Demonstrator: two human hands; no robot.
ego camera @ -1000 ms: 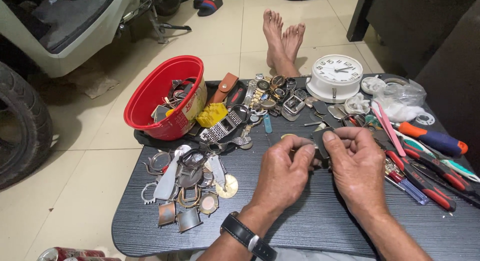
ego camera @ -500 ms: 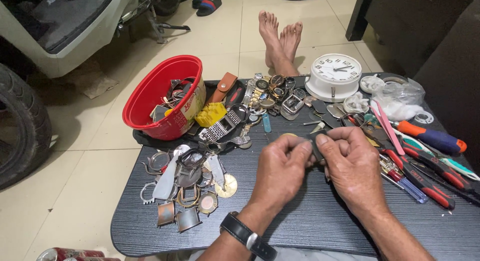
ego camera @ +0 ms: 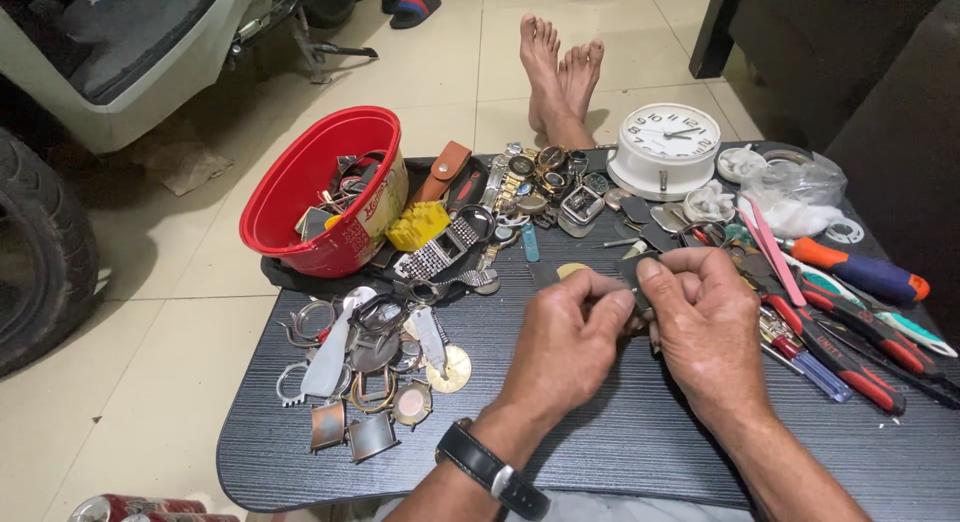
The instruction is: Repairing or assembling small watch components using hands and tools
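Both hands meet over the middle of the dark table (ego camera: 620,452), fingers curled in together. Left hand (ego camera: 565,332) pinches with thumb and bent fingers, and right hand (ego camera: 705,317) closes against it from the other side; between them sits a small dark part (ego camera: 638,274), mostly hidden, so its kind cannot be told. A black wristwatch (ego camera: 492,470) is strapped on the left wrist.

That small part lies just this side of the white clock (ego camera: 668,147), which stands at the table's far edge. Left of the clock, a red bucket (ego camera: 300,197) of watch pieces sits at the far left corner, with a heap of watches and straps (ego camera: 500,197) between bucket and clock. Nearer than the bucket, loose watch cases (ego camera: 375,367) spread toward the table's left edge. Right of the clock, a clear plastic bag (ego camera: 800,192) lies by the far right corner, and below it red-handled pliers (ego camera: 850,347) and screwdrivers (ego camera: 860,272) crowd close to the right hand. Bare tabletop shows only beneath the hands, toward the near edge.
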